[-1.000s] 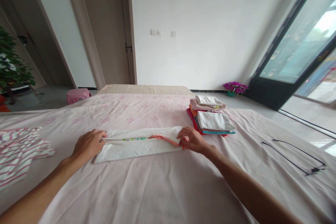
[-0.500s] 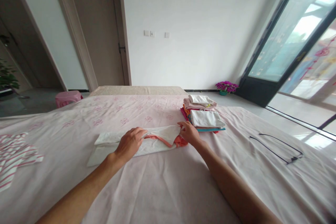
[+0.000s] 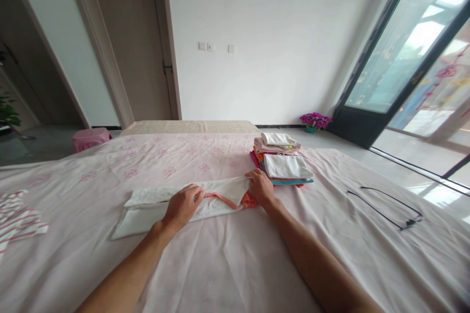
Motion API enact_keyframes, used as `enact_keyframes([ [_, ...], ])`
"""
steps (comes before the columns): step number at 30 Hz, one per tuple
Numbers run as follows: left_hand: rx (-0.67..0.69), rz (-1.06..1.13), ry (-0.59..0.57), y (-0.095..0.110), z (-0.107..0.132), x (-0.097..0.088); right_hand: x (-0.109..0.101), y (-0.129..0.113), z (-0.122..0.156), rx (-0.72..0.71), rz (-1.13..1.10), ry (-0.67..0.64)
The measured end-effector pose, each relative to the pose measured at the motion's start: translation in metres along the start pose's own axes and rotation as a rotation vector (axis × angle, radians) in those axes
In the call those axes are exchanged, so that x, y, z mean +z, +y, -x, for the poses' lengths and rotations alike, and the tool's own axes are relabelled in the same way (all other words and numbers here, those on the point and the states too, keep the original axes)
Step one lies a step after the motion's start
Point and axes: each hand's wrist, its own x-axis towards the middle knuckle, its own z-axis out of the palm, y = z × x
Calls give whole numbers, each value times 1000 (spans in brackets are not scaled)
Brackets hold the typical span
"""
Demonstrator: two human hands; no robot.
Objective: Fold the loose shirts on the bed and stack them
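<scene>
A white shirt with orange trim (image 3: pixel 147 217) lies before me on the bed, folded into a long strip that points left and right. My left hand (image 3: pixel 184 204) pinches the orange-edged border near its middle, thumb and fingers together. At the right end, my right hand (image 3: pixel 261 187) has its fingers closed on the upper corner of the shirt, beside a bunched orange part. Just beyond my right hand stands a stack of folded clothes (image 3: pixel 288 166), with white pieces on top and colored ones below.
Eyeglasses (image 3: pixel 409 223) rest on the pink bedsheet (image 3: pixel 220 274) at the right. A striped garment (image 3: pixel 20 217) lies at the left edge. Past the bed are a pink stool (image 3: pixel 91 138), purple flowers (image 3: pixel 315 121) and a glass door (image 3: pixel 382 73).
The fingers of my left hand have drawn tighter on the orange-edged border. My right hand remains at the shirt's right corner. The whole view has shifted slightly.
</scene>
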Motion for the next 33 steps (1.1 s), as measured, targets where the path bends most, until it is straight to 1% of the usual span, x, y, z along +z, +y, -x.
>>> enact_keyframes([
  [2, -77, 42, 52, -8, -2, -2, -4, -14, 3, -69, -5, 36],
  [4, -94, 20, 42, -15, -3, 1, -5, -31, 7, -192, -31, 16],
  [6, -54, -42, -18, -21, -2, 6, -3, -46, 13, -359, -58, -58],
  [8, 2, -96, -90, -24, 0, 10, 3, -55, 21, -509, -66, -169],
  [10, 43, -135, -151, -27, 5, 10, 11, -56, 28, -577, -37, -269],
  [12, 59, -168, -204, -33, 12, 3, 18, -53, 33, -579, 17, -316],
  [14, 41, -211, -224, -44, 21, -8, 21, -51, 34, -568, 57, -324],
  [18, -113, -345, -188, -77, 44, -31, 17, -51, 32, -563, 57, -324],
  [20, -199, -413, -160, -93, 55, -39, 15, -52, 31, -567, 41, -324],
  [22, -277, -457, -150, -104, 64, -45, 15, -52, 29, -569, 25, -324],
  [25, -395, -519, -135, -111, 71, -48, 19, -50, 29, -557, 7, -307],
  [28, -479, -567, -68, -113, 73, -50, 20, -51, 30, -545, -7, -269],
  [30, -478, -536, -16, -116, 73, -54, 19, -54, 32, -546, -12, -239],
  [33, -480, -409, 69, -127, 73, -63, 15, -58, 34, -554, -14, -206],
])
